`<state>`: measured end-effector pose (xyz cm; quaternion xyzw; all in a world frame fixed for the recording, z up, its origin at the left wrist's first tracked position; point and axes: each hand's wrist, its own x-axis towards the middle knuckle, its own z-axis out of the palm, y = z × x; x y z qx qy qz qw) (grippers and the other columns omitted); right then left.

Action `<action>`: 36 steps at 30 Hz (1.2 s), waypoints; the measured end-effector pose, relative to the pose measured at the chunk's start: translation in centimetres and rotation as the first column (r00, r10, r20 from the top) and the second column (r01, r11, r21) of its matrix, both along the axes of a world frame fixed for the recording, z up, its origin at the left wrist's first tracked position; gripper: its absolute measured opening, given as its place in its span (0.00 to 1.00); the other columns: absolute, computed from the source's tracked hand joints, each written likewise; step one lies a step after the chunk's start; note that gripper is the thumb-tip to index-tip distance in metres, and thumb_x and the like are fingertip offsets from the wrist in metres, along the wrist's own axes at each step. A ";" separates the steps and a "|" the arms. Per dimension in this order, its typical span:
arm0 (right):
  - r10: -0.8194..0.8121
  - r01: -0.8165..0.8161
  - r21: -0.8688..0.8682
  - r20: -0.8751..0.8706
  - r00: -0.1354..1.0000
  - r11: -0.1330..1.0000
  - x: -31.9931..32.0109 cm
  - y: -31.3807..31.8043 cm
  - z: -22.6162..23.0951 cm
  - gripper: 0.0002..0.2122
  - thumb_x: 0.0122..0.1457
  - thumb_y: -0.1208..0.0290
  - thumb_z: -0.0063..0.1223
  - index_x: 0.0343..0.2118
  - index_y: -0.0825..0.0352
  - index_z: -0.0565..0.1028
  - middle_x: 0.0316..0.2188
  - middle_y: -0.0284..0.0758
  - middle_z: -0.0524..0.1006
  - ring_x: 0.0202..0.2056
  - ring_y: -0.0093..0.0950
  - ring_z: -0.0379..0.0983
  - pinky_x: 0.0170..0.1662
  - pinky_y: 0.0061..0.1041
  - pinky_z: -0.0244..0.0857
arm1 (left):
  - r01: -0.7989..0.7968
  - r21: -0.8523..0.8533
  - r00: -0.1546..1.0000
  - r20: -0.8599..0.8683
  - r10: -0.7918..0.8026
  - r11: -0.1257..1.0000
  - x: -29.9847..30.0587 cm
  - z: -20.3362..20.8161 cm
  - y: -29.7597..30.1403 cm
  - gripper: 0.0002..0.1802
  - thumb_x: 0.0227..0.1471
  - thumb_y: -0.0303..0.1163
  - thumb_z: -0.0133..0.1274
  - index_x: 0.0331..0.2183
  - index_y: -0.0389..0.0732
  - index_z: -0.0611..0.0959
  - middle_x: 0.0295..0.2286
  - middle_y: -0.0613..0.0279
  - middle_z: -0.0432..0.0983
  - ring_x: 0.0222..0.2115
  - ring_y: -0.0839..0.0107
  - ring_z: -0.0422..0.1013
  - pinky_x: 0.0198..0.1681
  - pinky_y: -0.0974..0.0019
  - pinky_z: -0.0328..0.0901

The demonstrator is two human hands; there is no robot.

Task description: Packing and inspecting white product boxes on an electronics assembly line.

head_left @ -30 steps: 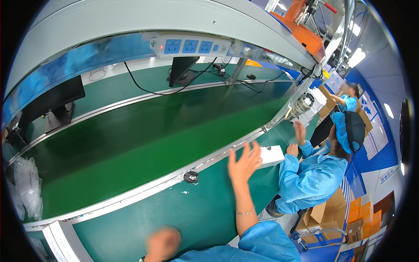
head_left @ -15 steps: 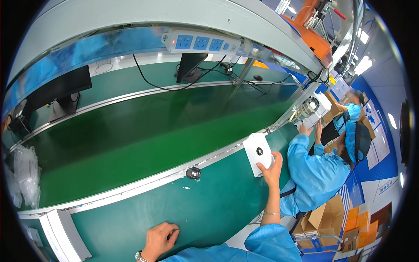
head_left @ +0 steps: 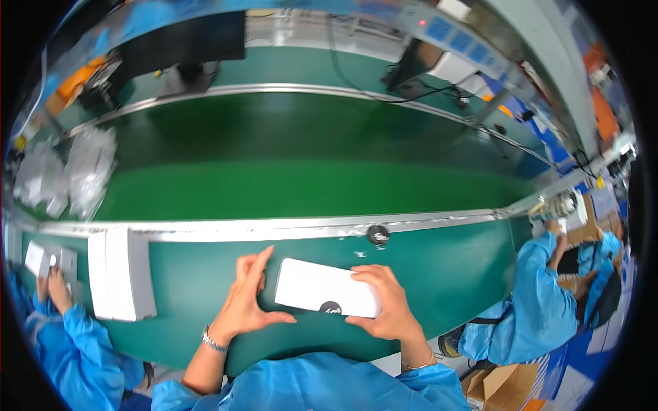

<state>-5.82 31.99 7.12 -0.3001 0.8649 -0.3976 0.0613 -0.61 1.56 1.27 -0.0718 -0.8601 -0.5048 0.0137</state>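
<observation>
A flat white box (head_left: 317, 282) with a round black sticker on it is tilted above the green worktop in front of me. My right hand (head_left: 385, 301) grips its right end, thumb below and fingers over the top edge. Just off the box's left end, my left hand (head_left: 248, 294) holds nothing, with its thumb and fingers spread apart. A small round black roll or disc (head_left: 378, 235) lies beyond the box, by the metal edge strip. To the left of my hands stands a larger white box (head_left: 122, 274) on the worktop.
A green conveyor belt (head_left: 295, 185) runs across behind the metal strip (head_left: 274, 227). Clear plastic bags (head_left: 89, 168) lie at its left end. Co-workers in blue sit at the left (head_left: 75, 342) and right (head_left: 528, 301). An open cardboard box (head_left: 504, 387) stands at lower right.
My right hand has brought the white box from the right to in front of me. My left hand has risen and spread its fingers beside it. The view has swung left.
</observation>
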 end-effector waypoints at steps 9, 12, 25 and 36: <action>0.040 -0.007 0.117 -0.285 0.958 0.993 2.6 -5.3 0.9 0.15 0.51 0.64 0.71 0.40 0.61 0.79 0.39 0.33 0.74 0.43 0.34 0.70 0.53 0.41 0.56 | -0.049 0.083 0.998 -0.041 0.053 0.995 1.7 -1.4 -1.4 0.54 0.24 0.46 0.83 0.53 0.45 0.73 0.46 0.55 0.61 0.42 0.60 0.71 0.44 0.61 0.71; 0.014 0.035 0.135 -0.348 0.937 0.990 3.1 -6.5 -0.1 0.08 0.53 0.68 0.68 0.34 0.60 0.80 0.31 0.27 0.75 0.35 0.28 0.71 0.49 0.36 0.57 | -0.043 0.088 0.997 -0.067 0.049 0.995 1.4 -1.8 -1.3 0.53 0.24 0.45 0.83 0.52 0.45 0.73 0.45 0.56 0.63 0.42 0.60 0.73 0.43 0.60 0.72; 0.066 0.025 0.266 -0.332 0.941 0.964 3.5 -7.8 -0.2 0.06 0.55 0.73 0.62 0.33 0.62 0.74 0.32 0.32 0.72 0.37 0.35 0.69 0.49 0.41 0.56 | -0.085 0.122 0.996 -0.025 0.089 0.989 1.6 -1.3 -1.2 0.50 0.25 0.44 0.82 0.50 0.46 0.74 0.43 0.58 0.68 0.40 0.57 0.76 0.40 0.58 0.74; -0.043 0.024 -0.069 -0.294 0.955 0.997 3.5 -7.1 -1.5 0.08 0.54 0.76 0.62 0.37 0.61 0.76 0.36 0.29 0.80 0.40 0.31 0.73 0.52 0.38 0.58 | -0.080 0.125 0.996 -0.022 0.084 0.989 1.5 -1.5 -1.2 0.50 0.25 0.46 0.82 0.50 0.46 0.73 0.44 0.58 0.69 0.42 0.56 0.76 0.41 0.56 0.74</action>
